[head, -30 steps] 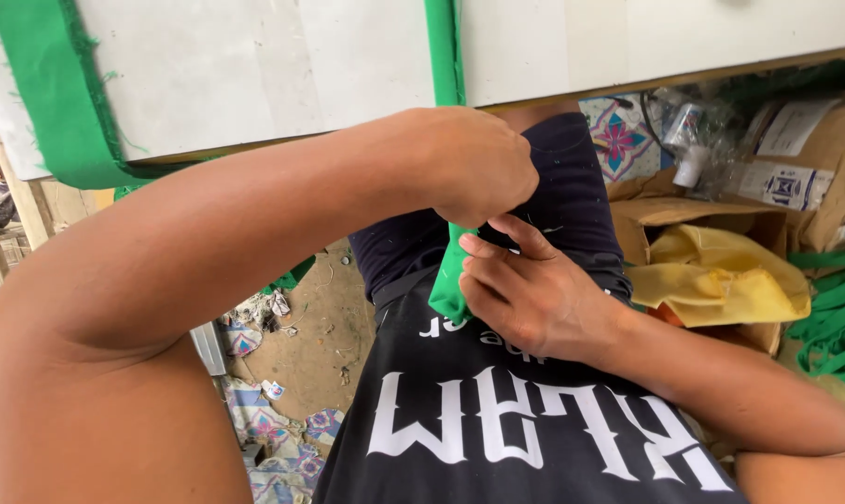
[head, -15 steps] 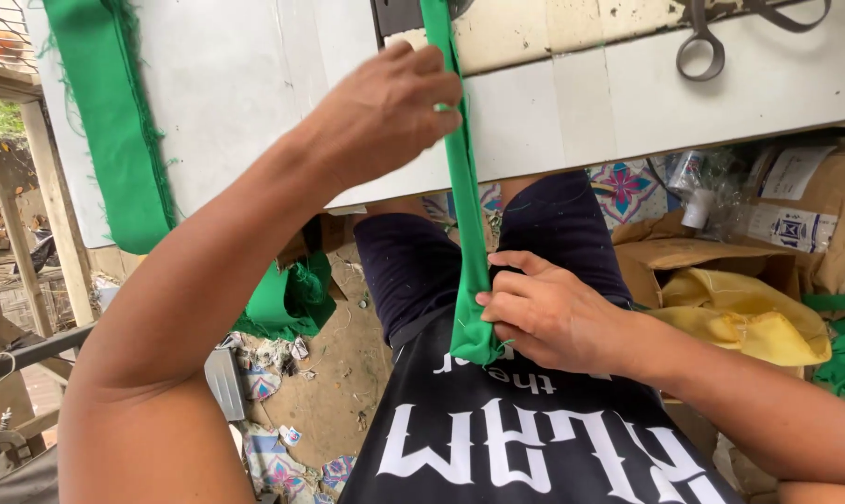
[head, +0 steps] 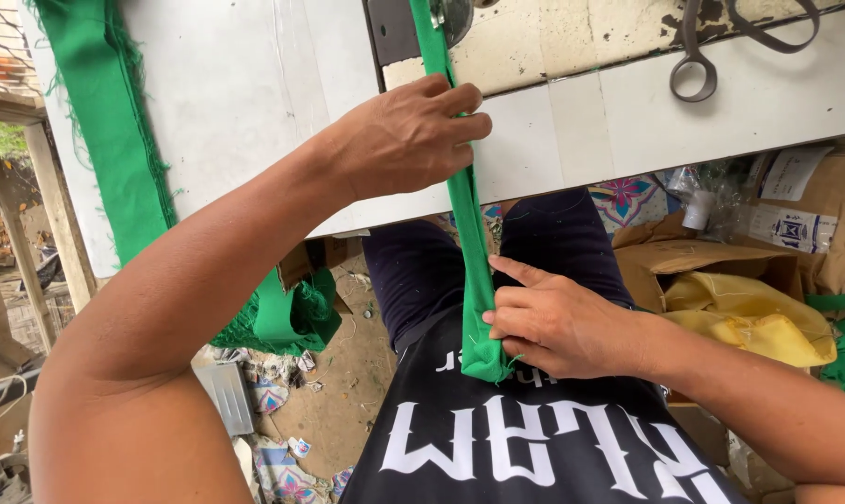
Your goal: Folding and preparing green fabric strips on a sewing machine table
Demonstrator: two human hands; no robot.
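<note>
A narrow green fabric strip (head: pixel 467 219) runs from the sewing machine at the top of the white table (head: pixel 254 84) down over the table's front edge to my lap. My left hand (head: pixel 408 140) pinches the strip at the table edge. My right hand (head: pixel 558 327) grips the strip's lower end against my black shirt. The strip is stretched between the two hands.
A wide green fabric band (head: pixel 105 131) hangs over the table's left side. Scissors (head: pixel 712 42) lie at the top right of the table. Cardboard boxes with a yellow bag (head: pixel 758 322) sit on the right floor; scraps litter the ground.
My left hand has moved from my lap up to the table edge, pulling the strip taut. The view has tilted up, showing the machine and scissors. My right hand stayed at the strip's lower end.
</note>
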